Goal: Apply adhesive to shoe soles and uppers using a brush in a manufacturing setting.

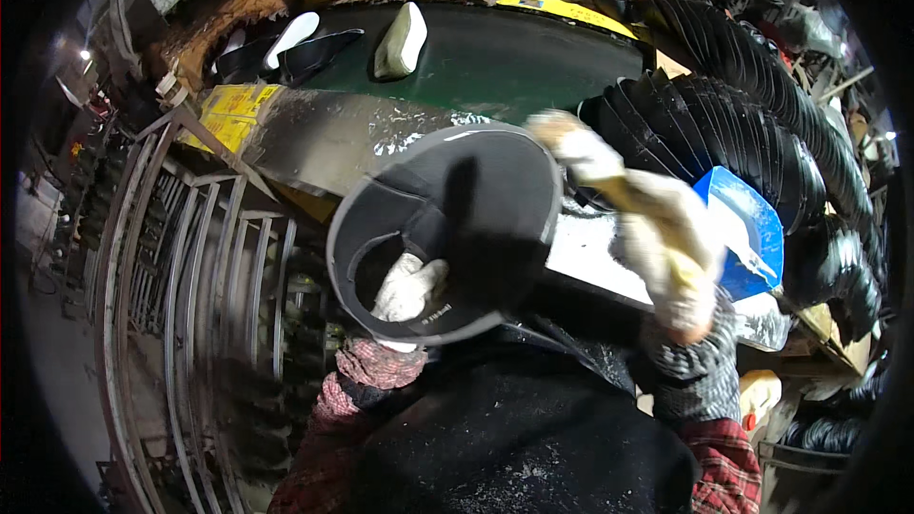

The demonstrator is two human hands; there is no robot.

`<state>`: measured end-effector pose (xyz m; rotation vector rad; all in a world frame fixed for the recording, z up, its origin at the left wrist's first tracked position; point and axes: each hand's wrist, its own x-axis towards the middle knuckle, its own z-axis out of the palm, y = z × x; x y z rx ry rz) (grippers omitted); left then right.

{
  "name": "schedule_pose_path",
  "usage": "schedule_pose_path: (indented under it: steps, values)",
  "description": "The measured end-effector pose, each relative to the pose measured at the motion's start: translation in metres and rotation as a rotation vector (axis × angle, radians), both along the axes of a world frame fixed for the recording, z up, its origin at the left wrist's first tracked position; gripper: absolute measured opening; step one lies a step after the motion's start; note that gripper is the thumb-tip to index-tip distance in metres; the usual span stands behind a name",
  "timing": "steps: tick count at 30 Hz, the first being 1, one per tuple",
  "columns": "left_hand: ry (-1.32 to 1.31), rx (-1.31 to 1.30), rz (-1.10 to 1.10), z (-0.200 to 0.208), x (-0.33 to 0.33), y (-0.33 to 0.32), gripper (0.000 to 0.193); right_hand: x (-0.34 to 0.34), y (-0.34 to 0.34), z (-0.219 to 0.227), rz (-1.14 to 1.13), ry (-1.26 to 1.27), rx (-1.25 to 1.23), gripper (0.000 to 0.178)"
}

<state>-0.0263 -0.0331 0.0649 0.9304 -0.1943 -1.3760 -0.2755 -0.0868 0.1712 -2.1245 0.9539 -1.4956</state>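
Presently, the left hand [409, 287], in a soiled white fabric glove, reaches up from the lower edge with its wrist below the rim of a wide, dark grey, bowl-like piece of flexible sheet material [500, 195]. This piece is in front of the person's chest, tilted so that its hollow inner side faces the camera. The left glove shows inside the hollow, at the near left part, and a small bit of white shows also outside, under the near rim; so the hand pinches the wall between its fingers and the rest of the hand. The left forearm, in a red checked sleeve [328, 419], comes up rather steeply. The right hand [666, 238], in a yellowish white glove, is raised at the right of the piece, the forearm upright and the hand leaning toward the far right rim. It is strongly blurred, so I cannot tell whether its fingers are spread or pressed together, nor whether it touches the rim. Just beside it, on the right, stands a blue plastic container [733, 276] with white matter inside. Behind are black, ribbed, stacked sheets [705, 128] and a dark green tabletop [533, 57].
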Motion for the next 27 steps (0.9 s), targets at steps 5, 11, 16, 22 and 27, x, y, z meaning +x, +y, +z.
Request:
schedule_pose_path:
  steps: [5, 11, 16, 22, 27]
  values:
    - [0.008, -0.034, -0.021, -0.016, 0.019, -0.007, 0.018, 0.047, -0.056, -0.031, 0.231, -0.261, 0.459, 0.026]
    - [0.032, -0.025, -0.081, -0.027, 0.032, -0.017, 0.013, -0.001, -0.009, -0.073, 0.114, -0.28, 0.593, 0.024]
    - [0.014, -0.031, -0.07, -0.019, 0.031, -0.019, 0.011, 0.057, -0.047, -0.009, 0.033, -0.149, 0.352, 0.024]
    - [-0.003, -0.066, -0.109, -0.011, 0.034, -0.02, 0.011, 0.117, 0.029, 0.015, 0.511, 0.341, -0.222, 0.039]
    - [-0.156, -0.051, -0.268, -0.03, 0.053, -0.052, 0.014, 0.035, 0.014, -0.035, 0.662, 0.192, 0.125, 0.023]
